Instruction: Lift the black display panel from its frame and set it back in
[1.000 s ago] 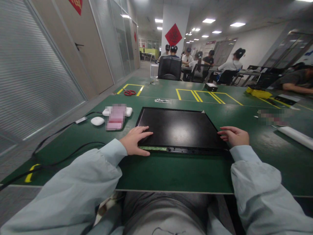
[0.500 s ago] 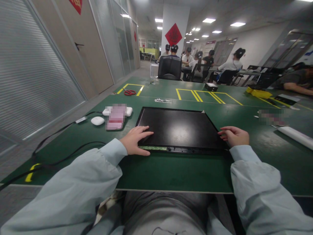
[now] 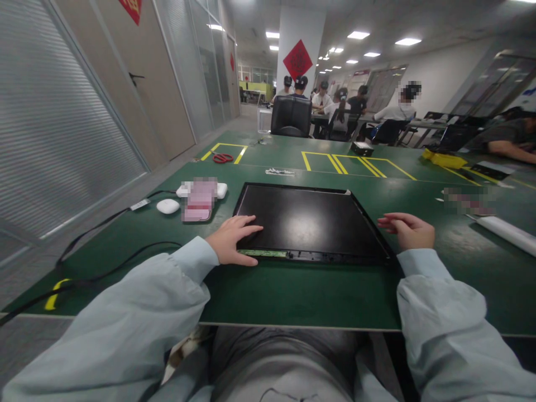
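A flat black display panel [image 3: 307, 220] lies on the green table [image 3: 293, 290] in front of me, with a thin green circuit strip along its near edge. My left hand [image 3: 232, 239] rests flat on the panel's near left corner, fingers stretched out onto the black surface. My right hand [image 3: 408, 230] hovers just off the panel's right edge, fingers loosely curled and apart, holding nothing.
A white earbud case [image 3: 167, 206] and a pink phone [image 3: 199, 201] lie left of the panel, and black cables [image 3: 104, 262] trail to the table's left edge. Red scissors [image 3: 221, 158] and yellow floor-tape boxes sit farther back. Several people work at distant tables.
My right hand has lifted off the panel's right edge and moved slightly right and up. My left hand has stayed in place.
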`<move>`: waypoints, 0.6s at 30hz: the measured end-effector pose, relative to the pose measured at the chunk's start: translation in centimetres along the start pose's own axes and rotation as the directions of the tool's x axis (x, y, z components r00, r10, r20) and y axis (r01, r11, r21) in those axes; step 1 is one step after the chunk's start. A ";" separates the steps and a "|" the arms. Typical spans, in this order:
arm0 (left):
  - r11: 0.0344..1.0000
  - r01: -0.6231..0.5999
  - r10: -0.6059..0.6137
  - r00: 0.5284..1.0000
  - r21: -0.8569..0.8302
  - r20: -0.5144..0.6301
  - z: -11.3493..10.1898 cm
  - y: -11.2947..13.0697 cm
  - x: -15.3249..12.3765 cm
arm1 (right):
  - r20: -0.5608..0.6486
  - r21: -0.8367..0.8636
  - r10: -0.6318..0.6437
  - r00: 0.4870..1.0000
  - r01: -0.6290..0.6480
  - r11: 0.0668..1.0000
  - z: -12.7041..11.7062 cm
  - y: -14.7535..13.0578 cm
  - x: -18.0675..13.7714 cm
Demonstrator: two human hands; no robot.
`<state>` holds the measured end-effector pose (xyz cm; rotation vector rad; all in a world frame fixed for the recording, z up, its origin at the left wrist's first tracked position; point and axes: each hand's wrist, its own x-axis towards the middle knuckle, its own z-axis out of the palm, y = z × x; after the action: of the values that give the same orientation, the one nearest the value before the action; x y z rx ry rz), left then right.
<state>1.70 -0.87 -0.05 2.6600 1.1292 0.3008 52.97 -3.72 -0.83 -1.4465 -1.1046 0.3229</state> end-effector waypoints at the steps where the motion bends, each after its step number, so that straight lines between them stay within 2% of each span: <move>1: 1.000 0.000 0.000 1.000 0.001 0.000 0.0 0.0 0.0 | 0.040 -0.026 -0.036 0.999 0.037 0.999 -0.1 0.2 0.2; 3: 1.000 0.002 -0.002 1.000 0.004 -0.001 0.0 0.0 0.0 | 0.190 -0.107 -0.087 0.978 0.109 0.988 -0.3 0.5 0.4; 4: 1.000 0.003 -0.003 1.000 0.005 -0.002 0.0 -0.1 0.0 | 0.292 -0.149 -0.093 0.952 0.142 0.979 -0.2 0.6 0.5; 6: 1.000 0.002 -0.002 1.000 0.005 0.001 0.0 -0.1 0.0 | 0.473 -0.229 -0.078 0.878 0.208 0.951 -0.2 0.9 0.6; 8: 1.000 0.001 -0.001 1.000 -0.001 0.008 -0.1 -0.1 0.0 | 0.582 -0.273 -0.065 0.811 0.270 0.924 -0.2 1.0 0.6; 14: 1.000 0.010 -0.010 1.000 -0.017 0.017 -0.2 0.0 0.0 | 0.710 -0.327 -0.015 0.704 0.348 0.879 -0.8 1.5 0.8; 18: 1.000 0.009 -0.009 1.000 -0.013 0.011 -0.2 0.1 0.0 | 0.730 -0.363 -0.019 0.683 0.412 0.836 -0.7 2.4 0.8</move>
<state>1.72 -0.91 0.14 2.6410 1.1317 0.2910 54.91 -3.09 -2.45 -1.6580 -2.1207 0.4517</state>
